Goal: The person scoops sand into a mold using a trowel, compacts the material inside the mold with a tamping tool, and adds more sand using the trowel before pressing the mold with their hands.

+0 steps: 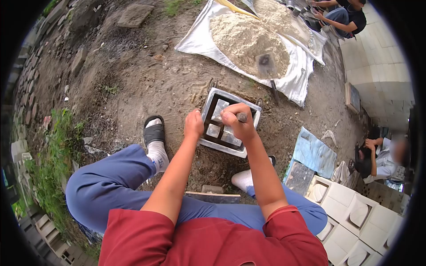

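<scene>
On the dirt between my feet sits a metal block mould (246, 153), box-shaped with a pale rim and dark gaps around several grey metal blocks (213, 130). My left hand (194, 124) is closed at the mould's left rim, its fingertips partly hidden. Over the mould's right half, my right hand (239, 121) is wrapped around a tool with a dark, round-ended handle (242, 117). The tool's lower part is hidden by the hand, so its kind does not show.
Beyond the mould, a pale powder heap (248, 42) lies on a white sheet (199, 42) with a flat-bladed shovel (267, 65). Cast white blocks (350, 206) and a blue sheet (314, 153) are at right. Two people sit at the right side. Rocks and grass line the left.
</scene>
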### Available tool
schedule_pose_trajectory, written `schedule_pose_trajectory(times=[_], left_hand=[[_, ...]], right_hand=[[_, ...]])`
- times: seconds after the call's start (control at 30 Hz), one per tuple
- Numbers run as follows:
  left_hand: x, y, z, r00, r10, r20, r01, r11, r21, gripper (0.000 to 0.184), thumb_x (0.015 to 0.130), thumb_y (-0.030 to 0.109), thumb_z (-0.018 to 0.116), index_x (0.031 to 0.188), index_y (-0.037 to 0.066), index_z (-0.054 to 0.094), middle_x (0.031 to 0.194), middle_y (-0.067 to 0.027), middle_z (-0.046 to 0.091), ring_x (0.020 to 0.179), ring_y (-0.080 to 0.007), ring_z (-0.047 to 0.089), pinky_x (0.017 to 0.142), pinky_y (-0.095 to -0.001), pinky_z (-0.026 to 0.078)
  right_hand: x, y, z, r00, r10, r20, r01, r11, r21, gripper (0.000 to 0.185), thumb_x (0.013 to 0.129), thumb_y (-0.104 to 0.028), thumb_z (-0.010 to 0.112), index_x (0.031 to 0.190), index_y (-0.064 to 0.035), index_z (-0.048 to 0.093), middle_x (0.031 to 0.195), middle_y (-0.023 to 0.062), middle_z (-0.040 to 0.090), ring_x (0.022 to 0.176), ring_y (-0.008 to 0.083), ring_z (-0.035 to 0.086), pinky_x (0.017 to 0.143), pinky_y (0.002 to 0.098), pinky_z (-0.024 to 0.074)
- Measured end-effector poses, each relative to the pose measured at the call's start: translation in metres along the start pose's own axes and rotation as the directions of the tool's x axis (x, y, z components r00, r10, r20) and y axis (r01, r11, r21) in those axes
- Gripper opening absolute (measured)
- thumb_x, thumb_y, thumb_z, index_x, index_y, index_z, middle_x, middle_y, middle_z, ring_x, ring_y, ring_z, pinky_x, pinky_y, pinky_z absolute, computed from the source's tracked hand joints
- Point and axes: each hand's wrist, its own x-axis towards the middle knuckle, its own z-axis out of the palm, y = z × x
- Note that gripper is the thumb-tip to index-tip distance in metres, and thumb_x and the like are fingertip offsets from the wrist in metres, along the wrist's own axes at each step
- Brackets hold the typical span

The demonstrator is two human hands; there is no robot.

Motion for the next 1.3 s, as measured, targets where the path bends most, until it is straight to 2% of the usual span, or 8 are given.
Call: schedule_pose_trajectory(times=[0.07,0.3,0.57,0.67,0.77,1.03,1.07,1.3], left_hand=[[-0.001,0.003,-0.002,1.0,0.0,-0.017,0.001,1.0,0.011,0.052,0.107,0.037,0.031,0.129,0.005,0.064,0.133,-0.0241,0.063,0.126,-0.0424,0.056,0.11,-0.0506,0.042],[-0.007,0.017,-0.008,0.999,-0.039,-0.032,0.041,0.997,0.07,0.048,0.106,0.036,0.033,0.124,0.007,0.066,0.128,-0.0214,0.065,0.121,-0.042,0.058,0.105,-0.0522,0.045],[-0.008,0.019,-0.01,0.999,-0.02,-0.042,0.024,0.996,0.081,0.047,0.106,0.035,0.034,0.121,0.005,0.068,0.125,-0.0222,0.066,0.119,-0.0425,0.059,0.104,-0.0516,0.045],[-0.006,0.012,-0.007,0.999,-0.029,-0.043,0.033,0.996,0.082,0.046,0.106,0.035,0.035,0.122,0.006,0.067,0.126,-0.0199,0.066,0.12,-0.041,0.059,0.104,-0.0515,0.046],[-0.006,0.014,-0.005,0.999,-0.016,-0.047,0.019,0.998,0.066,0.047,0.107,0.035,0.035,0.123,0.006,0.067,0.125,-0.0202,0.067,0.119,-0.041,0.06,0.104,-0.0514,0.046],[-0.004,0.015,-0.003,0.998,0.011,-0.065,-0.004,0.994,0.111,0.046,0.107,0.032,0.032,0.114,0.006,0.07,0.119,-0.0205,0.068,0.114,-0.0426,0.06,0.101,-0.0511,0.045],[-0.003,0.014,-0.003,0.997,0.018,-0.072,-0.01,0.994,0.107,0.046,0.107,0.032,0.032,0.113,0.006,0.07,0.118,-0.0204,0.068,0.113,-0.0426,0.06,0.101,-0.0515,0.045],[-0.006,0.011,-0.001,0.997,0.001,-0.071,0.007,0.994,0.112,0.045,0.107,0.033,0.034,0.112,0.005,0.07,0.119,-0.0196,0.068,0.115,-0.0417,0.06,0.101,-0.0515,0.047]], right_hand=[[-0.005,0.01,-0.006,0.999,0.044,0.024,-0.046,0.997,0.056,0.018,0.091,-0.005,0.063,0.075,0.0037,0.062,0.059,0.0057,0.056,0.051,0.0144,0.048,0.051,0.0317,0.0391],[-0.006,0.002,0.001,0.998,0.042,-0.055,-0.043,0.999,-0.022,0.015,0.09,-0.003,0.063,0.077,0.0039,0.065,0.064,0.0107,0.067,0.056,0.0169,0.06,0.055,0.0312,0.0468],[-0.011,0.023,-0.001,0.997,0.054,0.05,-0.047,0.99,-0.134,0.021,0.089,-0.003,0.062,0.07,0.002,0.056,0.057,0.0084,0.052,0.048,0.0178,0.049,0.049,0.0336,0.038],[-0.017,0.013,0.012,0.995,-0.087,-0.044,0.079,0.984,-0.159,0.019,0.087,-0.003,0.063,0.069,0.0001,0.057,0.056,0.0084,0.048,0.046,0.0218,0.045,0.048,0.0367,0.0353],[-0.018,0.012,0.006,0.996,-0.089,0.032,0.093,0.98,-0.174,0.017,0.085,-0.002,0.063,0.07,0.0003,0.058,0.056,0.0088,0.048,0.046,0.0225,0.046,0.048,0.0366,0.0363],[-0.039,0.071,-0.001,0.98,0.044,-0.196,-0.061,0.995,-0.081,0.034,0.088,-0.017,0.06,0.061,0.0013,0.049,0.054,0.0103,0.041,0.045,0.0257,0.042,0.048,0.0388,0.0346],[-0.041,0.076,-0.007,0.986,0.084,-0.142,-0.097,0.992,-0.087,0.036,0.089,-0.019,0.061,0.062,0.002,0.049,0.055,0.0105,0.042,0.045,0.0255,0.042,0.049,0.0387,0.0344],[-0.03,0.05,0.002,0.983,0.068,-0.173,-0.084,0.992,-0.089,0.029,0.087,-0.012,0.062,0.064,0.0016,0.049,0.055,0.01,0.042,0.046,0.0249,0.043,0.049,0.0391,0.035]])
